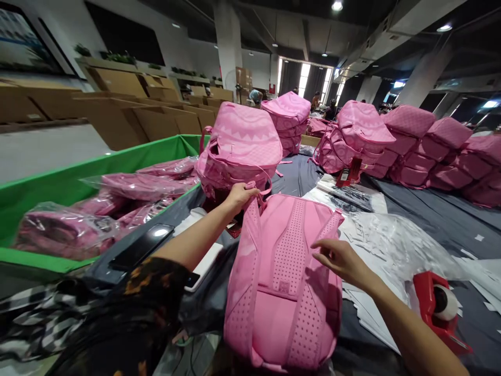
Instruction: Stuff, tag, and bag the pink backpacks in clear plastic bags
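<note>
A pink backpack (274, 324) lies in front of me with its dotted back panel and shoulder straps facing up. My left hand (241, 197) is closed on the backpack at its top left, where the strap and carry loop meet. Over the right shoulder strap hovers my right hand (337, 257), fingers loosely bent and apart, with nothing seen in it. Whether its fingertips touch the strap I cannot tell. Just beyond my left hand stands another pink backpack (242, 141), upright on the dark-covered table (289, 175).
Left is a green-sided bin (156, 151) with plastic-wrapped pink bags (70, 230). A black tray-like object (143, 245) and a white phone-like device (205, 266) lie nearer. Right are clear plastic bags (395, 240), a red tape dispenser (430, 303) and stacked pink backpacks (415, 146).
</note>
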Demonstrator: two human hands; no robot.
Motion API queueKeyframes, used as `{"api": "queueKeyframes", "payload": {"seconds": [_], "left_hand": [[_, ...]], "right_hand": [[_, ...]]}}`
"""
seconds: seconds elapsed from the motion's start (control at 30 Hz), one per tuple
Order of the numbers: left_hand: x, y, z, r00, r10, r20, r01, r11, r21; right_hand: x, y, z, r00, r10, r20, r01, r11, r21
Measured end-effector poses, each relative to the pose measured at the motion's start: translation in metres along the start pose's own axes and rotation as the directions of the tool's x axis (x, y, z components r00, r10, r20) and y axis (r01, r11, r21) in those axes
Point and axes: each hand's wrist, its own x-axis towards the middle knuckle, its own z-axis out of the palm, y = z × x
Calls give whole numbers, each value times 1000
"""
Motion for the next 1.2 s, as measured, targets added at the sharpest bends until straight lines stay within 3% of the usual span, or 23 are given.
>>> {"api": "queueKeyframes", "payload": {"seconds": [0.07, 0.13, 0.2, 0.27, 0.33, 0.4, 0.5, 0.57, 0.7, 0.83, 0.93, 1.03, 1.13, 1.17, 1.2], "left_hand": [[-5, -10, -10, 999, -53, 13, 54, 989, -141], [-7, -19, -15, 994, -108, -1, 104, 969, -223], [-6, -26, -15, 987, -153, -45, 135, 953, -271], [-1, -32, -13, 979, -177, -102, 140, 945, -297], [3, -36, -10, 971, -179, -158, 125, 944, -305], [6, -39, -7, 967, -162, -198, 97, 949, -300], [6, -37, -4, 969, -111, -219, 47, 959, -278], [3, -32, -2, 977, -57, -206, 1, 965, -263], [3, -18, -3, 990, 20, -142, -57, 964, -259], [21, 0, 10, 984, -95, -149, 58, 971, -234], [32, 16, 44, 982, -143, -120, 122, 978, -168], [22, 23, 88, 986, -146, -84, 143, 989, -50], [-2, 19, 116, 994, -84, -70, 91, 991, 102], [-8, 17, 120, 998, -39, -57, 49, 980, 194], [-12, 16, 121, 999, 26, -22, -19, 952, 307]], "right_hand": [[59, 1, 17, 985, -162, 54, 164, 985, -54], [122, 1, 37, 962, -248, 112, 263, 953, -149], [179, -5, 58, 955, -214, 205, 265, 926, -270], [219, -17, 78, 954, -95, 283, 201, 905, -375], [240, -27, 93, 956, 13, 293, 124, 887, -445], [248, -32, 100, 979, 49, 197, 58, 863, -503], [251, -25, 93, 997, -12, 70, 52, 785, -617], [252, -15, 82, 992, -49, 113, 114, 710, -695], [231, -5, 68, 964, -88, 249, 249, 622, -742], [152, -20, 87, 881, -142, 452, 407, 716, -567], [81, -39, 111, 827, -157, 540, 380, 864, -330], [30, -56, 120, 798, -242, 552, 315, 948, -40], [5, -59, 98, 762, -340, 551, 241, 939, 247], [2, -55, 84, 771, -348, 533, 191, 925, 328], [1, -46, 66, 818, -312, 484, 134, 921, 367]]}}
